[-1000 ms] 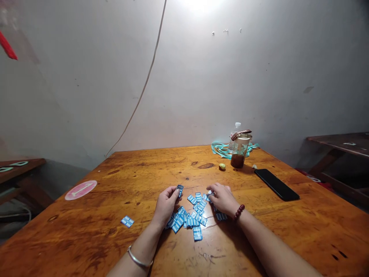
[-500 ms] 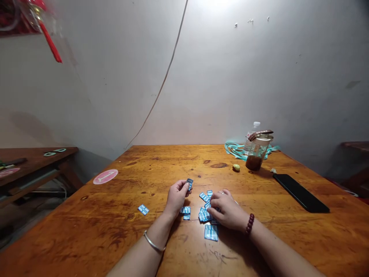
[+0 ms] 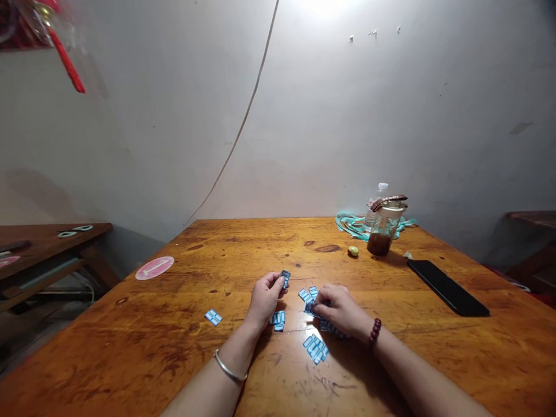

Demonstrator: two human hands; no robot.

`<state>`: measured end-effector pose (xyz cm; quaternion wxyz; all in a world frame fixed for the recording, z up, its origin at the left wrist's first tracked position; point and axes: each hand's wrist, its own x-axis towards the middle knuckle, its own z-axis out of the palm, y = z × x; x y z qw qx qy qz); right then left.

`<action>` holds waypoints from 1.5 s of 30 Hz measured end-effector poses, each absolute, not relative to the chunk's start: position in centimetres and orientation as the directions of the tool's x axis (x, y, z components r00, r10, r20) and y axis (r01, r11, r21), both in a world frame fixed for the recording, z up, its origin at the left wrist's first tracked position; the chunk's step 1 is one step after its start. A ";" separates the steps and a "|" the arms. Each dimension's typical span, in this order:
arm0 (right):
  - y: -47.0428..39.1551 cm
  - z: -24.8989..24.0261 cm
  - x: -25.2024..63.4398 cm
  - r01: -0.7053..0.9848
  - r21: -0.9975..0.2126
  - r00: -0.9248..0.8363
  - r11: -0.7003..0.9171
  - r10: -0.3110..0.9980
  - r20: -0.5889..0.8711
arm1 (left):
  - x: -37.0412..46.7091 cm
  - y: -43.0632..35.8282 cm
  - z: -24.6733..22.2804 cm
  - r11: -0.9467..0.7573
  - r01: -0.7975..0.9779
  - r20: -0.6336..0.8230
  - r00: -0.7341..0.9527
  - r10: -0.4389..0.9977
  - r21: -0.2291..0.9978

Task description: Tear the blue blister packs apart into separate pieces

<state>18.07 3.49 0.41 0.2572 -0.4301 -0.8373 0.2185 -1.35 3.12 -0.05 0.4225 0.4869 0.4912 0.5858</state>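
My left hand (image 3: 264, 301) pinches a few small blue-and-white cards (image 3: 285, 279) between thumb and fingers, raised above the table. Below that hand lies a small group of similar cards (image 3: 277, 319). My right hand (image 3: 341, 310) is closed, thumb and fingertips pinched at a card at the left side of a loose pile (image 3: 307, 296). The hand covers much of this pile. Nearer to me a fanned cluster of cards (image 3: 316, 348) lies flat. One more blue-and-white piece (image 3: 213, 317) rests apart, left of my left hand.
On the wooden table (image 3: 243, 249), a black phone (image 3: 447, 288) lies at right. Behind it stand a brown-strapped cup with dark liquid (image 3: 381, 237) and a clear bottle (image 3: 382, 194), beside turquoise ribbon (image 3: 350, 223) and a small yellowish object (image 3: 353, 251). A pink round sticker (image 3: 154, 268) is at left.
My right hand has drawn its fingers together into a pinch, slightly farther left. The cards in front of it now lie in a tilted fan nearer me. My left hand keeps its hold.
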 end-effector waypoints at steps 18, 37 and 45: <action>5.7 -0.3 20.1 0.750 -0.566 -0.283 0.343 0.939 0.195 | -1.5 3.2 -0.4 -0.105 -0.014 0.102 -0.140 0.985 0.994; 3.5 0.8 17.7 0.424 -0.836 -0.344 0.348 0.916 0.206 | -0.1 2.4 0.0 -0.066 -0.036 0.062 -0.089 0.994 0.997; 2.7 0.4 15.7 0.009 -0.982 -0.241 0.188 0.954 0.181 | 2.2 0.9 0.7 0.095 -0.218 -0.098 -0.002 0.995 0.971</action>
